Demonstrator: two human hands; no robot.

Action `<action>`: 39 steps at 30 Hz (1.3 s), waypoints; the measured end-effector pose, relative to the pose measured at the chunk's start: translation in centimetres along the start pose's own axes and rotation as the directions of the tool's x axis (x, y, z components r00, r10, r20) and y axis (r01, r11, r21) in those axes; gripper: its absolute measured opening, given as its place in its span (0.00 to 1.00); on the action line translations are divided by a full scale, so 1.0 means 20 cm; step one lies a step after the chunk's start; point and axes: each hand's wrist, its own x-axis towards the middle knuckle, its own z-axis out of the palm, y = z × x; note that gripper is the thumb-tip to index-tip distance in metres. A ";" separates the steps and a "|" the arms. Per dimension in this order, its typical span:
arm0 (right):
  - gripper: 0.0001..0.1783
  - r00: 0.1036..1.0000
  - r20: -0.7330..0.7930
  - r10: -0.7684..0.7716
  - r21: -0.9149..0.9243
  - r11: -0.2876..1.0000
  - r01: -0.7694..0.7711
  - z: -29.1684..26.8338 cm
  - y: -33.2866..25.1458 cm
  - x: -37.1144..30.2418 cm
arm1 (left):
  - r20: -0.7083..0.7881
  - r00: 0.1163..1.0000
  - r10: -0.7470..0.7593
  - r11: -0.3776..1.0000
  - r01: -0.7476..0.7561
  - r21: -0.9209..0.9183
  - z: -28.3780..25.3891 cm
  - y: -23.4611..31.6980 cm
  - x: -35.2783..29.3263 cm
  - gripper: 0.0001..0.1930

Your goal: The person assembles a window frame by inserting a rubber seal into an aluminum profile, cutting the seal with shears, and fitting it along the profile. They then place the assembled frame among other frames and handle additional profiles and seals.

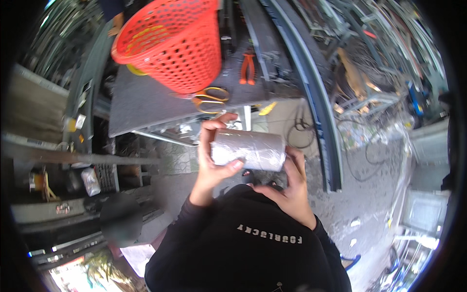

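On the left, a low shelf holds a clear-wrapped bundle (90,181) among other odds and ends, too small to make out. Farther off, another person (116,23) shows only as a dark sleeve and part of a hand, close to the left rim of a red basket (192,61). This basket, its walls pierced all over with holes, stands on the dark table (141,109); something yellow shows inside it, though its kind cannot be told. Yellow-handled scissors (210,100) lie on the table at the near side of the basket's base. Nearer, the left hand (210,163) grips the left end of a silvery roll (249,150), thumb across the near side and fingers around the far one. The roll lies sideways in the air between both hands, in front of the table, its shiny film creased. Beyond it, red-handled pliers (247,69) rest on the table. The right hand (293,187) supports the roll's right end with its fingers, the thumb held apart. Farther right, a long dark metal bar (318,112) runs from far to near.
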 end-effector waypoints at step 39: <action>0.19 0.186 -0.505 0.843 0.853 0.521 -0.041 0.22 0.44 -0.26 | 0.986 -0.122 -0.111 0.721 -0.693 -0.005 1.42 -0.85 0.46 0.07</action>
